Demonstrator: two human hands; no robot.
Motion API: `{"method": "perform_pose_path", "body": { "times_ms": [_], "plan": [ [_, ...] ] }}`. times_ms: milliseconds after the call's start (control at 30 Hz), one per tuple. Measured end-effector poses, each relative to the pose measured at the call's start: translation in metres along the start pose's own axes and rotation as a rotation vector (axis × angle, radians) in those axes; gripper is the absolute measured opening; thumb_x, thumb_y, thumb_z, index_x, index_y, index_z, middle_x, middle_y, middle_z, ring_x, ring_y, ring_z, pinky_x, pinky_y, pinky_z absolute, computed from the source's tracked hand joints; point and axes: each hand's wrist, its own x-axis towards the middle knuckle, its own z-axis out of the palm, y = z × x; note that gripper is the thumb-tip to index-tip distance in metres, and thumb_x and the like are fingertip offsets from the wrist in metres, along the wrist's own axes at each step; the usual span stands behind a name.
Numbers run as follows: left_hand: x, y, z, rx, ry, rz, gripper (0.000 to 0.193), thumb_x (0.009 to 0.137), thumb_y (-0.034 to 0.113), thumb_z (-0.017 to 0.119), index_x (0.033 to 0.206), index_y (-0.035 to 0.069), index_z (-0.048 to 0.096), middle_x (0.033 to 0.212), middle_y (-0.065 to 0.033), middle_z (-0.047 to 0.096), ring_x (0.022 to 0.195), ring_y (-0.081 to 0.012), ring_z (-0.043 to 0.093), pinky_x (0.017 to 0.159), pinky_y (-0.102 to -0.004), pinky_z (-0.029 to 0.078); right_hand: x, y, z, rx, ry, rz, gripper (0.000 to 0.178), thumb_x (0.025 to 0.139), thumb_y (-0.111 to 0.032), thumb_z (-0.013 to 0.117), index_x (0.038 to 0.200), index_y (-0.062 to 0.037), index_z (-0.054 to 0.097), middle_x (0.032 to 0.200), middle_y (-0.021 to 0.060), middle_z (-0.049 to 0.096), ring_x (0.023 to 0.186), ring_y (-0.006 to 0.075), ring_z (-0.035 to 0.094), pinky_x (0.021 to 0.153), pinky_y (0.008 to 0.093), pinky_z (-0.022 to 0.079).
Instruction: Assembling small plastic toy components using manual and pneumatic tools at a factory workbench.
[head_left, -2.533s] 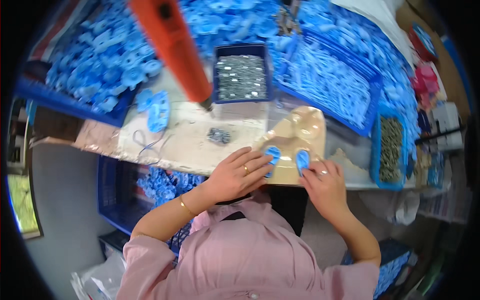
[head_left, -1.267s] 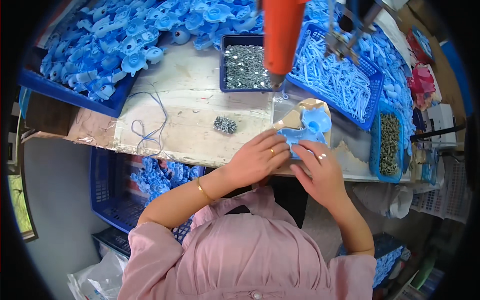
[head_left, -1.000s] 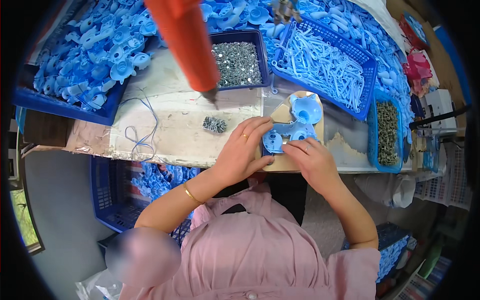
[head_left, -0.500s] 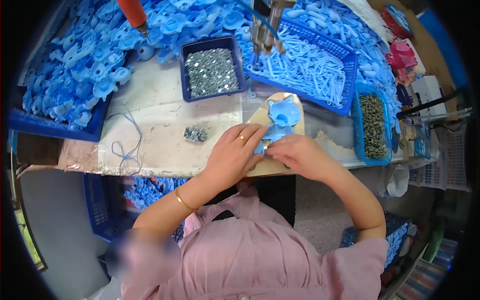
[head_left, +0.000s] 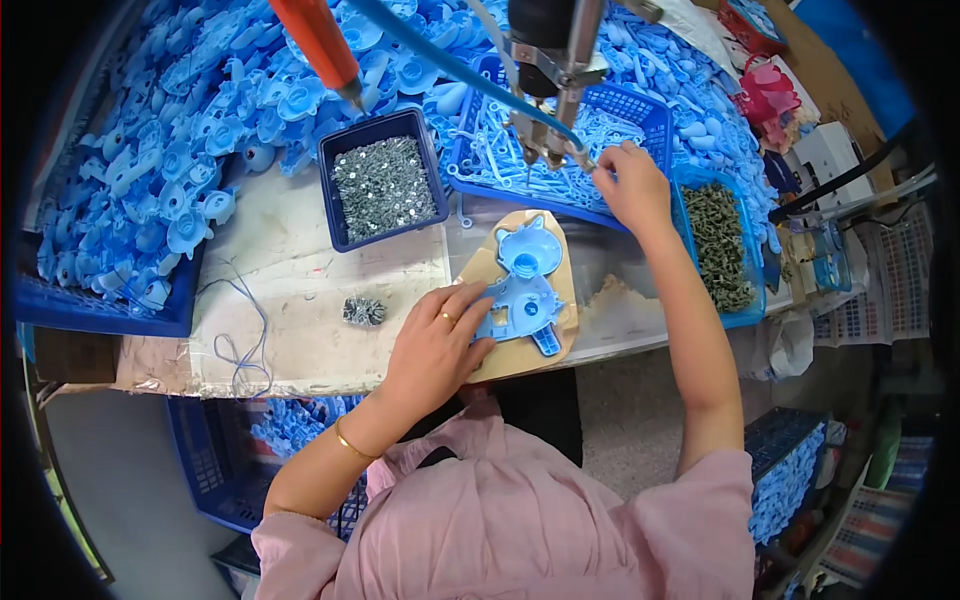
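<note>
Now left fingers touch hollow plastic shell.

Your bare left forearm slants forward and inward, the left hand palm down, fingers stretched forward and to the right, thumb spread apart below them. Your right forearm reaches much farther ahead, the right hand turned leftward with fingers curled together; whether the fingertips grip is unclear
</note>
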Motion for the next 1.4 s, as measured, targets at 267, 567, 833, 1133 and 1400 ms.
{"method": "perform_pose_path", "body": {
  "times_ms": [267,567,833,1133,1400],
  "plan": [
    [0.017,0.005,-0.015,0.0,-0.015,0.019,0.052,0.084,0.023,0.074,0.129,0.003,0.057,0.129,-0.0115,0.059,0.12,-0.0324,0.052,0.105,-0.0431,0.043,-0.012,0.011,-0.05,0.988,-0.405,0.463,0.021,0.095,-0.022,0.068,0.103,-0.0025,0.067,0.085,0.0058,0.072,0.072,0.0105,0.066,0.063,0.0236,0.051],
    [0.045,0.032,0.016,-0.861,0.067,-0.386,0.031,0.102,0.021,0.059,0.122,-0.003,0.063,0.103,-0.0134,0.072,0.091,-0.0182,0.068,0.082,-0.0317,0.053,-0.116,-0.103,-0.075,1.057,-0.584,0.165,0.018,0.096,-0.015,0.066,0.108,-0.0014,0.067,0.089,0.0064,0.073,0.078,0.0115,0.068,0.069,0.0274,0.054],
    [0.043,0.036,-0.004,-1.173,0.011,-0.395,0.031,0.11,0.022,0.044,0.115,-0.003,0.06,0.091,-0.0081,0.071,0.074,-0.0092,0.062,0.072,-0.0241,0.052,-0.113,0.123,-0.091,-0.072,0.018,0.469,0.012,0.086,-0.018,0.072,0.09,-0.0062,0.073,0.09,0.0124,0.07,0.083,0.0317,0.068,0.071,0.044,0.053],
    [0.036,0.04,0.002,-1.13,-0.086,-0.43,0.03,0.108,0.022,0.047,0.113,-0.003,0.064,0.085,-0.0039,0.068,0.075,-0.0071,0.06,0.07,-0.0224,0.051,-0.108,0.159,-0.078,-0.144,-0.045,0.362,0.015,0.09,-0.019,0.069,0.094,-0.0061,0.074,0.09,0.0122,0.07,0.079,0.0291,0.067,0.07,0.0397,0.052],
    [0.034,0.039,-0.001,-1.065,-0.138,-0.427,0.028,0.107,0.022,0.049,0.113,-0.002,0.064,0.08,-0.0011,0.064,0.073,-0.0064,0.055,0.066,-0.0227,0.044,-0.109,0.155,-0.095,0.732,-0.069,0.642,0.021,0.096,-0.022,0.067,0.1,-0.002,0.071,0.082,0.0007,0.069,0.069,0.0077,0.062,0.063,0.0242,0.049]
  ]
}}
